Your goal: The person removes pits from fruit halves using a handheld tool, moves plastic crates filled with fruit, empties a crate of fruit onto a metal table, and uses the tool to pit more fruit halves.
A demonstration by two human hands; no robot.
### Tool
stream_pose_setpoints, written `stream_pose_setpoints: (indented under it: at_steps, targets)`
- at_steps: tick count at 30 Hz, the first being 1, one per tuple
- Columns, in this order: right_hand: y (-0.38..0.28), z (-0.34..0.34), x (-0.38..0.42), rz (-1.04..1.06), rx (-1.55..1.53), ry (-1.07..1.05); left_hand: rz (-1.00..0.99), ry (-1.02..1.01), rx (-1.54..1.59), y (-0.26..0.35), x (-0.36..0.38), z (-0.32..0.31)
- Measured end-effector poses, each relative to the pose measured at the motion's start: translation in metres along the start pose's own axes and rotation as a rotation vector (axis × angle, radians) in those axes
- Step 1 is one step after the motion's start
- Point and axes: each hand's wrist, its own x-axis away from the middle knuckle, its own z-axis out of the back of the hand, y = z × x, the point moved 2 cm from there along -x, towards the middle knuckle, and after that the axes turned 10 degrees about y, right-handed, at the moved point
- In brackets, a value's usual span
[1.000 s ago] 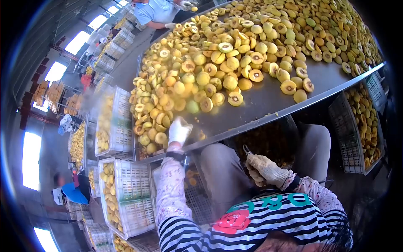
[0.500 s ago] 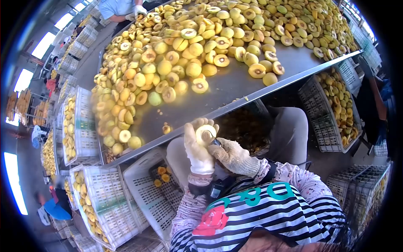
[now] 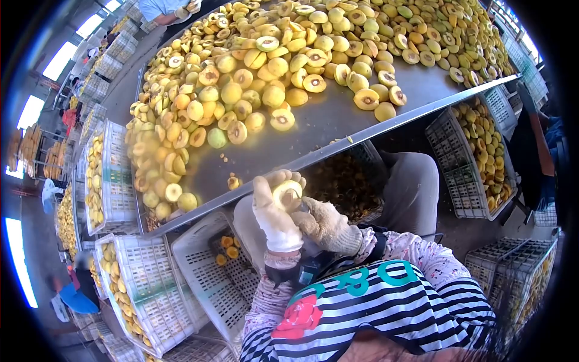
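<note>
My left hand (image 3: 275, 218), in a pale work glove, is closed round a halved yellow peach (image 3: 286, 193) with its cut face turned up. In my right hand (image 3: 329, 227), also gloved, is a small dark-handled pitting tool (image 3: 300, 207); its tip is against the cut face, and most of it is hidden by my fingers. Both hands meet above my lap, just in front of the metal table (image 3: 350, 141). A large heap of halved peaches (image 3: 265, 93), several with brown pits showing, covers much of the table.
Below the table edge, a crate holds dark scraps (image 3: 341, 184). Beside my left leg stands a white crate (image 3: 196, 256) with a few orange peach halves (image 3: 228, 248). Filled crates stand at left (image 3: 154, 271) and right (image 3: 458, 172). A co-worker's gloved hands (image 3: 187, 9) show at the far table edge.
My hands have stayed together at the peach half; the right hand has turned slightly and covers more of the tool. The view has shifted a little. The co-worker's hands have moved up.
</note>
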Motion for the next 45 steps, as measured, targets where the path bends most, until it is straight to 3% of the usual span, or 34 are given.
stream_pose_setpoints:
  at_steps: [1, 3, 7, 10, 11, 14, 15, 18, 22, 25, 28, 31, 33, 34, 37, 40, 41, 43, 45]
  targets:
    - [-0.002, 0.002, -0.001, -0.044, 0.031, -0.034, -0.032, -0.007, -0.041, -0.001, -0.001, 0.000]
    - [0.001, 0.004, 0.000, 0.069, -0.125, -0.069, -0.111, -0.077, -0.116, -0.002, -0.001, 0.001]
    - [0.023, 0.008, -0.007, 0.110, -0.272, -0.151, -0.783, -0.281, -0.294, -0.018, -0.008, 0.005]
    - [0.017, 0.016, -0.001, 0.067, -0.257, -0.165, -0.132, -0.183, -0.210, -0.006, 0.001, 0.001]
    - [0.013, 0.021, -0.001, 0.039, -0.183, -0.167, -0.032, -0.232, -0.129, -0.004, 0.000, -0.001]
    - [0.015, 0.019, 0.002, 0.069, -0.126, -0.078, -0.037, -0.233, -0.123, 0.001, 0.014, -0.005]
    - [0.018, 0.015, 0.004, 0.082, -0.137, -0.031, -0.165, -0.264, -0.129, -0.007, 0.012, 0.001]
    - [0.019, 0.008, 0.008, 0.119, -0.155, 0.092, -0.302, -0.407, -0.037, -0.014, 0.008, -0.005]
    - [0.003, 0.012, 0.008, 0.046, -0.088, 0.037, -0.199, -0.196, -0.002, -0.016, 0.005, -0.001]
    - [0.010, 0.011, 0.009, 0.038, -0.068, -0.060, -0.135, -0.371, -0.078, -0.012, -0.006, 0.010]
    - [0.024, 0.006, 0.010, 0.122, -0.287, -0.106, -0.034, -0.444, -0.045, -0.011, -0.008, 0.009]
    - [0.035, 0.010, 0.012, -0.106, -0.203, -0.243, 0.092, -0.548, -0.120, -0.006, -0.014, 0.011]
    - [0.037, 0.009, 0.009, -0.032, -0.117, -0.193, 0.220, -0.613, -0.351, 0.001, -0.027, 0.012]
    - [0.035, 0.009, 0.009, 0.007, -0.062, -0.167, 0.271, -0.669, -0.323, -0.001, -0.032, 0.014]
    - [0.025, 0.010, 0.014, -0.390, -0.356, -0.399, 0.349, -0.814, -0.429, 0.009, -0.038, 0.016]
    - [0.029, 0.009, 0.018, -0.523, -0.560, -0.594, 0.490, -0.942, -0.487, 0.019, -0.042, 0.014]
    - [0.025, 0.006, 0.017, -0.401, -0.473, -0.523, 0.503, -0.962, -0.499, 0.018, -0.042, 0.014]
    - [0.038, -0.011, 0.018, 0.071, -0.192, -0.110, 0.499, -1.019, -0.580, 0.015, -0.045, 0.014]
    - [0.026, -0.008, 0.022, -0.233, -0.356, -0.255, 0.551, -1.060, -0.505, 0.012, -0.047, 0.017]
